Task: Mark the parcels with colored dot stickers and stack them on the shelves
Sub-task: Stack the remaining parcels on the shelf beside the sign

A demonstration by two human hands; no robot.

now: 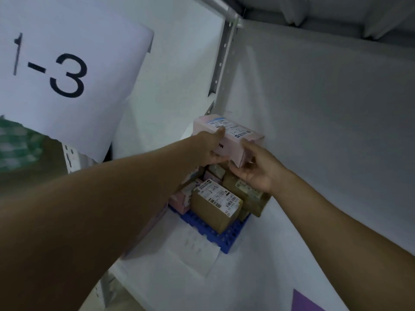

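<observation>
While both arms reach fwd into the shelf bay, the pink parcel (229, 140) is held between the two hands above the stack, not resting on anything visible. Left hand (211, 149) grips the parcel's left end: thumb on the top face by the shipping label (233, 131), remaining fingers wrapped under the near side. Right hand (253, 167) supports the right near corner, fingers curled against the parcel's end and underside. Label faces up w/ handwritten "1-2". Below the hands sits a pile of parcels on a blue plastic pallet (213, 230): a brown carton (215, 205) w/ white label in front, pink boxes (182, 196) to its left, more brown parcels (249, 194) behind on the right. White sheet (195, 252) lies in front of the pallet. Paper sign (62, 70) reading "1-3" hangs on the upright at left.
</observation>
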